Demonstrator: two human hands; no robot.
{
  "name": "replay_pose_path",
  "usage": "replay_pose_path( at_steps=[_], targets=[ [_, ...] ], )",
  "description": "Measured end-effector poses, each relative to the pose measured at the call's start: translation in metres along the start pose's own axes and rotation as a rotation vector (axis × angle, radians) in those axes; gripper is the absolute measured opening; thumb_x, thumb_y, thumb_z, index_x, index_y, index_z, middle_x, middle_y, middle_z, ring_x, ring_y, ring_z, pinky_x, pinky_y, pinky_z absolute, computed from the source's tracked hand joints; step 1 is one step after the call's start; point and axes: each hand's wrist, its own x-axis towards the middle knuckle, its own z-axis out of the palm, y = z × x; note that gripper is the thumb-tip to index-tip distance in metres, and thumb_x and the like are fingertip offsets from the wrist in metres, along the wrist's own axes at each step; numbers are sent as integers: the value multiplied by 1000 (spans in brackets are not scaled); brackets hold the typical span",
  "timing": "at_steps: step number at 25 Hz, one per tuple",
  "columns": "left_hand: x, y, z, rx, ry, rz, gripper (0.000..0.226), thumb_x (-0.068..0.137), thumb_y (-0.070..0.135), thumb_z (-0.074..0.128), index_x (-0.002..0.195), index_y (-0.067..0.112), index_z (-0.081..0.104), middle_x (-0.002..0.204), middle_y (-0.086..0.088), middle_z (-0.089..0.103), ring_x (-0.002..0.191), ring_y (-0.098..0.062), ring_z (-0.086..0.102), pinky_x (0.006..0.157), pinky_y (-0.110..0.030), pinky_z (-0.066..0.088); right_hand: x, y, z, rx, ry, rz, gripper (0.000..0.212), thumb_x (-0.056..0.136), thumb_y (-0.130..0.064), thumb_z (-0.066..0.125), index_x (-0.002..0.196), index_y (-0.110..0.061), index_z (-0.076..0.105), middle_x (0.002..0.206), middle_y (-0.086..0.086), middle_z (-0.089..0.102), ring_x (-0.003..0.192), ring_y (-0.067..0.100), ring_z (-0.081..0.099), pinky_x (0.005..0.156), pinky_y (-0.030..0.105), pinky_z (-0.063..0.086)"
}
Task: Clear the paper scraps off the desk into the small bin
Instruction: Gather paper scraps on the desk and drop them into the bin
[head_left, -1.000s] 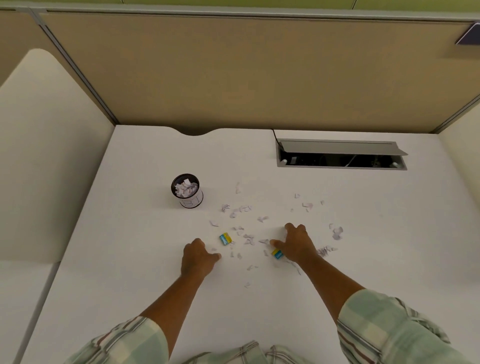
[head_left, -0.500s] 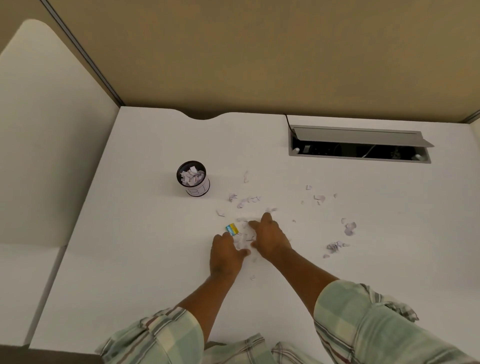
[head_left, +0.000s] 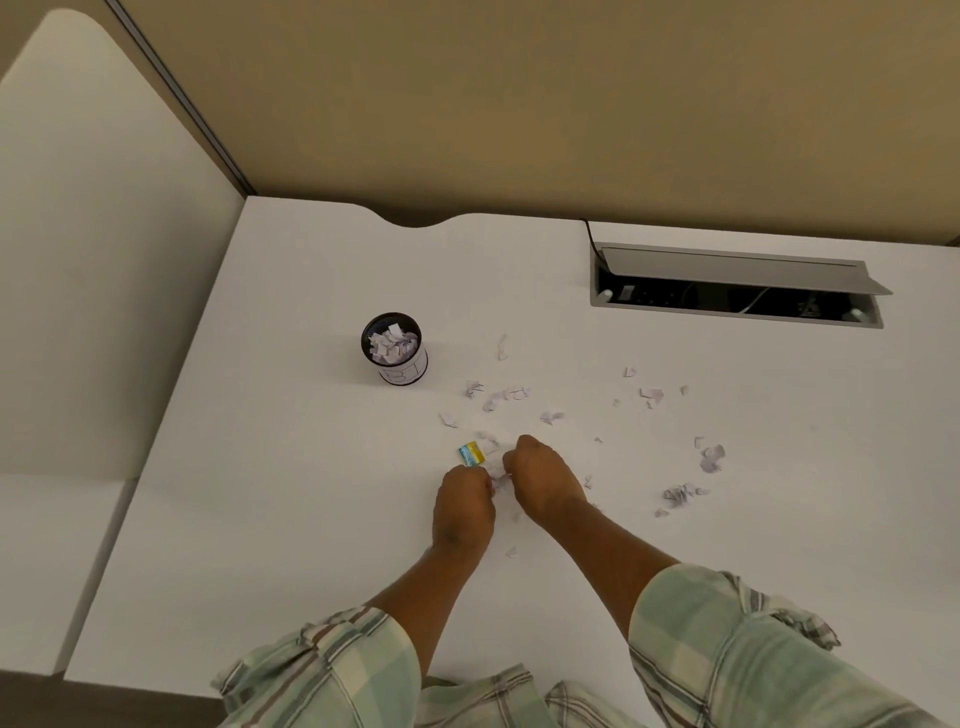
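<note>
Left hand (head_left: 464, 503) and right hand (head_left: 540, 480) curled together, pinching paper scraps (head_left: 497, 480) on the white desk (head_left: 270, 467). Just beyond, a yellow-and-blue scrap (head_left: 471, 453). Further left, the part-filled mesh bin (head_left: 395, 349).

The desk (head_left: 291, 467) looks smooth, white and matt. The small bin (head_left: 393, 347) on it is dark mesh – maybe metal – with a white paper label. Paper scraps (head_left: 496, 400) right of the bin are thin and crumpled. Farther right, the cable box lid (head_left: 737, 266) looks like dull grey metal. The sleeves (head_left: 727, 649) are soft checked cloth.
</note>
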Motion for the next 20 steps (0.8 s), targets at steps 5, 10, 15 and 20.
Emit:
replay_pose_path(
  at_steps=[5, 10, 15, 20],
  targets=[
    [7, -7, -14, -43, -67, 17, 16, 94, 19, 68, 99, 7, 77, 97, -6, 77, 83, -16, 70, 79, -18, 56, 1, 10, -14, 296, 9, 245, 14, 87, -6, 67, 93, -11, 79, 102, 6, 76, 95, 21, 71, 85, 26, 57],
    [6, -20, -35, -204, -52, -34, 13, 90, 15, 71, 79, 12, 77, 75, -3, 75, 64, -16, 72, 69, -29, 63, -12, 18, -25, 997, 50, 477, 10, 73, -4, 87, 76, -2, 78, 77, 12, 78, 68, 25, 73, 71, 32, 64],
    [12, -26, -69, -420, 20, -96, 13, 86, 13, 76, 75, 20, 75, 72, 2, 74, 58, -12, 71, 52, -19, 58, -12, -1, -47, 1334, 55, 448, 19, 75, -4, 87, 85, 7, 76, 81, 15, 77, 70, 19, 72, 70, 28, 63],
    [37, -22, -118, -504, 137, -45, 12, 84, 15, 76, 72, 19, 76, 67, 2, 74, 56, -13, 72, 48, -16, 53, 13, -42, -87, 1400, 108, 306, 25, 77, -5, 86, 91, 11, 74, 90, 22, 77, 71, 19, 74, 68, 26, 62]
  ],
)
